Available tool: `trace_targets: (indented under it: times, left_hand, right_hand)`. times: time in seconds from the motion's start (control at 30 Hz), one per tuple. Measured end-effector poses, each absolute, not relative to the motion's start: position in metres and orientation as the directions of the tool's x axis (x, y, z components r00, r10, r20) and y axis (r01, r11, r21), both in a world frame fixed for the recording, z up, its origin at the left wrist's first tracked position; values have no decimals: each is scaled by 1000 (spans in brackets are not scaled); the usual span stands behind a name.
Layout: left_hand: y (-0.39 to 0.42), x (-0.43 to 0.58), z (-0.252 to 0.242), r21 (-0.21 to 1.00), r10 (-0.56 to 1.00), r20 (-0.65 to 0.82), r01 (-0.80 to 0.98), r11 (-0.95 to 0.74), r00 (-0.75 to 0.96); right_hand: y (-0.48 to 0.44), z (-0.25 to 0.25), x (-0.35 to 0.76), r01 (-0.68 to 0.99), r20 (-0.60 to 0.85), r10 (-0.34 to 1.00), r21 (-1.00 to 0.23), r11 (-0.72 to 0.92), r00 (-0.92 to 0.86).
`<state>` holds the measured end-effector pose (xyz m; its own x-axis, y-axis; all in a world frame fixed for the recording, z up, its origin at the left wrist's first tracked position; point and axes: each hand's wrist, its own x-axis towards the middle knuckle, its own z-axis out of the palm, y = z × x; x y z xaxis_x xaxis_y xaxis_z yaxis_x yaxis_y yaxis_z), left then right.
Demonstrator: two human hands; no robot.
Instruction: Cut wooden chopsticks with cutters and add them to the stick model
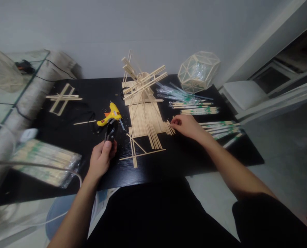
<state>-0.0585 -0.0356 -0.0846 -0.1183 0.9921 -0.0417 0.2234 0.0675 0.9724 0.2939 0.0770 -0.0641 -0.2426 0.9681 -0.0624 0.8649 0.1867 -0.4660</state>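
My left hand is wrapped around a dark hand tool, perhaps cutters or pliers; its jaws are too blurred to name it. Just beyond the tool, a yellow glue gun lies on its side with a clear glue stick at its rear. My right hand has its fingertips pinched at a group of short wooden sticks; whether one is between them I cannot make out. Beside these is a flat panel of sticks, with longer loose sticks over its near edge. A windmill-like stick model stands behind.
Crossed sticks lie on the black table at left. Packaged chopsticks are at front left, more wrapped chopsticks at right. A faceted stick-frame ball sits at the back right. A pale cable crosses near my left arm.
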Motion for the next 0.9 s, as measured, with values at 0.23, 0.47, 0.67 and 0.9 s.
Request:
trace_targets:
  times: [0.23, 0.47, 0.67, 0.9]
  left_hand:
    - [-36, -61, -87, 971, 992, -53, 225, 77, -112]
    - [-36, -63, -88, 968, 994, -39, 241, 64, -107]
    - [-36, -60, -86, 955, 995, -28, 291, 56, -98]
    - [-36, -59, -85, 958, 995, -33, 281, 57, -90]
  right_hand:
    - [85, -56, 277, 918, -245, 960, -396, 32, -139]
    - [87, -48, 280, 877, -268, 957, -479, -34, -110]
    - [75, -49, 302, 579, -71, 994, -815, -8, -86]
    - [61, -64, 314, 242, 58, 993, -967, 82, -104]
